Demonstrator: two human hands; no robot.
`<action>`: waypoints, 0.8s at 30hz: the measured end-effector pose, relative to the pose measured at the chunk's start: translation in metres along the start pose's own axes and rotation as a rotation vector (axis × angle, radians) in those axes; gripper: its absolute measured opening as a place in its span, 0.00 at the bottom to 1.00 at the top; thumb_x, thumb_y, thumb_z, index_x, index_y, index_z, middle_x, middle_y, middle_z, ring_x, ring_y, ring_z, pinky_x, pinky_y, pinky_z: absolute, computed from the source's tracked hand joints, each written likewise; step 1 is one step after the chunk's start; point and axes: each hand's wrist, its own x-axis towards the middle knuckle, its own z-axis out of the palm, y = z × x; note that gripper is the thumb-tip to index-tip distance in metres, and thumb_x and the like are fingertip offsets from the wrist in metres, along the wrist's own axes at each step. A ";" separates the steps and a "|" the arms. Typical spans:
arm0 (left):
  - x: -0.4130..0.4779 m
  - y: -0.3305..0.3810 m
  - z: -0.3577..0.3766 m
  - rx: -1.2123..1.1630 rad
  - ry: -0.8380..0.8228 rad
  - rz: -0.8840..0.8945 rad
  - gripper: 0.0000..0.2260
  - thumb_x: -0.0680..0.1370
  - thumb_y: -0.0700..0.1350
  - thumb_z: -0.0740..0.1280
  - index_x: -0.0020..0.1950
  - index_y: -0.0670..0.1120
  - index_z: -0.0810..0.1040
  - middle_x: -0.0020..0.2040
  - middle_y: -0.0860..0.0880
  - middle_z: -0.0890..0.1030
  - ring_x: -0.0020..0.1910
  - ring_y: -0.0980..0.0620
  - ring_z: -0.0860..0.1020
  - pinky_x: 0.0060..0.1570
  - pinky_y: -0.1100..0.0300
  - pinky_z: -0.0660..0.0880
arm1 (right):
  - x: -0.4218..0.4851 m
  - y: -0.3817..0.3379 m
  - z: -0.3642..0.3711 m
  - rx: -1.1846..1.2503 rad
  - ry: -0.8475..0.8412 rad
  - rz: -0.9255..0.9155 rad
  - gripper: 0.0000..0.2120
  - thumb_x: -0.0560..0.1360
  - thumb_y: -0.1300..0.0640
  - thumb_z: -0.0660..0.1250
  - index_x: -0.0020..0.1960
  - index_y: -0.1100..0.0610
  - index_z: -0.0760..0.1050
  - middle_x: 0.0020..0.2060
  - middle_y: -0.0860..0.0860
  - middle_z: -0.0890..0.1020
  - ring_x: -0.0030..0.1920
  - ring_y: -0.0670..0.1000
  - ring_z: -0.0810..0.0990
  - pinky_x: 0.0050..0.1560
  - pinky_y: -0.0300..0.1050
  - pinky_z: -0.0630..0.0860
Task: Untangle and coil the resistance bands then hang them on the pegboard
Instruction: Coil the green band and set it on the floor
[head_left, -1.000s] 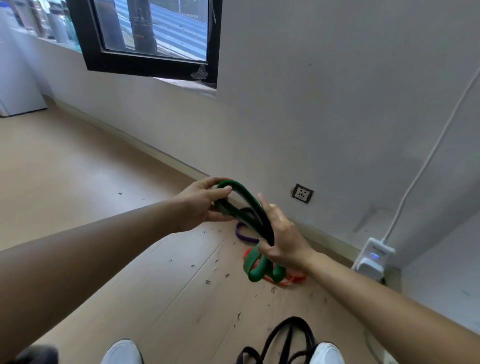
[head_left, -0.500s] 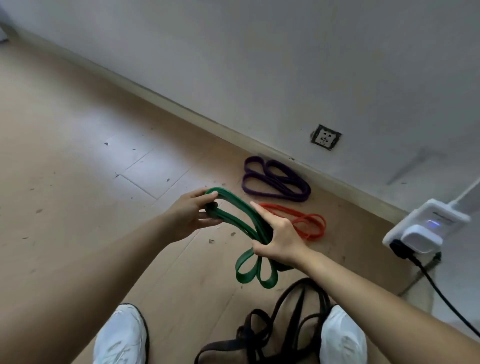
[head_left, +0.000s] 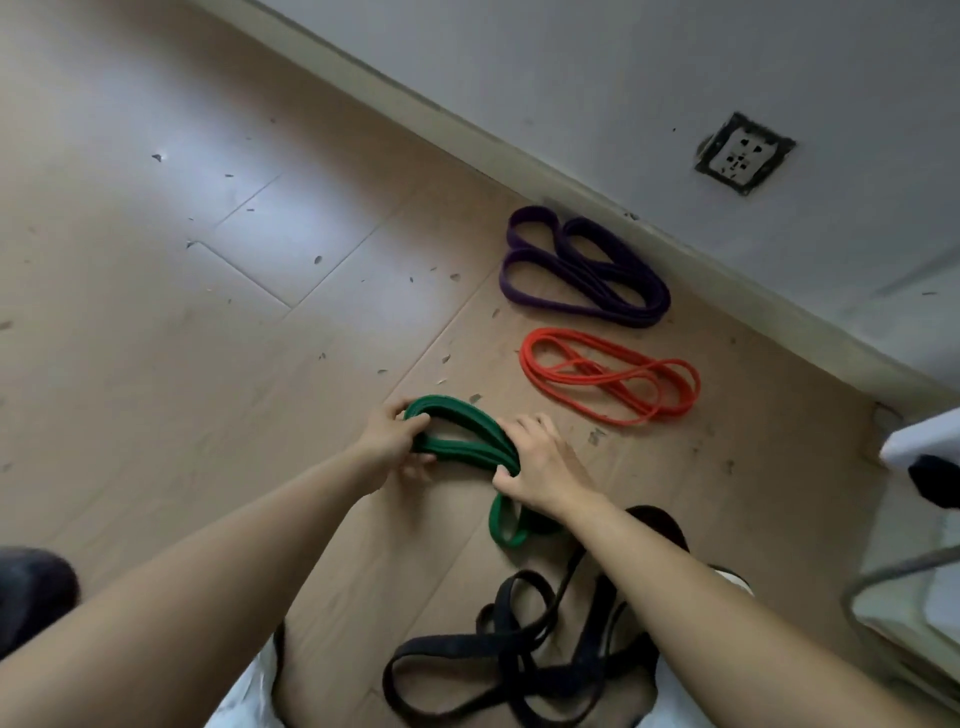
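Observation:
A green resistance band (head_left: 467, 436), folded into a coil, is held low over the wooden floor. My left hand (head_left: 389, 441) grips its left end and my right hand (head_left: 540, 467) grips its right end, with a green loop hanging below that hand. A coiled purple band (head_left: 582, 270) lies by the skirting board, and a coiled orange band (head_left: 608, 382) lies just in front of it. A black band (head_left: 509, 660) lies tangled on the floor between my feet. No pegboard is in view.
A wall socket (head_left: 743, 153) sits low on the grey wall. A white plug-in device (head_left: 919, 441) with a dark plug and a grey cable (head_left: 872, 582) is at the right edge. My white shoes are at the bottom. Small debris dots the floor.
The view has tilted down from the window to the floor. Both hands have lowered the green band toward the floor, in front of the orange one, and closed more tightly on its ends.

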 end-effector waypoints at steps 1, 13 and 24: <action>0.005 -0.004 0.000 0.068 0.010 0.027 0.09 0.82 0.41 0.66 0.63 0.46 0.77 0.52 0.39 0.77 0.36 0.45 0.81 0.29 0.55 0.82 | 0.001 0.001 0.005 -0.067 0.032 0.008 0.32 0.70 0.44 0.65 0.73 0.51 0.69 0.64 0.51 0.74 0.65 0.58 0.69 0.64 0.57 0.69; 0.027 0.000 -0.022 1.130 -0.235 0.653 0.50 0.58 0.68 0.74 0.78 0.56 0.64 0.73 0.52 0.70 0.69 0.48 0.67 0.71 0.52 0.66 | -0.025 -0.004 0.020 -0.237 0.018 0.100 0.56 0.62 0.29 0.67 0.81 0.51 0.49 0.71 0.55 0.67 0.68 0.60 0.65 0.68 0.61 0.60; 0.037 0.021 -0.028 1.524 -0.319 0.896 0.26 0.71 0.60 0.69 0.67 0.57 0.70 0.60 0.53 0.74 0.56 0.49 0.75 0.50 0.52 0.77 | -0.042 0.033 0.008 -0.164 0.025 -0.122 0.39 0.71 0.46 0.72 0.78 0.52 0.62 0.60 0.51 0.76 0.60 0.55 0.75 0.61 0.53 0.75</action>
